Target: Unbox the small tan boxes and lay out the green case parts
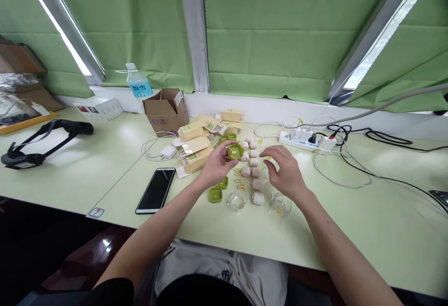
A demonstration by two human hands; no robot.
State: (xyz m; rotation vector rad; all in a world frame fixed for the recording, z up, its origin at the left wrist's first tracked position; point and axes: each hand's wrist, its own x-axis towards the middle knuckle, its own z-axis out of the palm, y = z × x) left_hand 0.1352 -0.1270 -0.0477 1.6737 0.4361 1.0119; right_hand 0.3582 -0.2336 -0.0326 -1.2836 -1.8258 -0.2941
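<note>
My left hand (217, 165) is closed on a small green square dish (235, 151), held by its edge above the table with the hollow side showing. To its right, my right hand (285, 170) hovers with curved fingers and thumb apart, and I see nothing between them. Below and between the hands stand several pale pinkish rounded blocks (257, 184) in rough rows. Beside these rows lie small yellow loops (240, 184). More green dishes (215, 195) rest near my left forearm. A clear plastic container (237, 200) sits at the front, and another clear container (280, 203) is under my right wrist.
Cream-coloured small cartons (195, 145) are piled behind my left hand, by a brown cardboard box (167, 114) and a water bottle (139, 86). A phone (156, 191) and white charger (168, 152) lie left. A power strip (304, 141) with tangled cables stands right; a black headset (45, 143) is far left.
</note>
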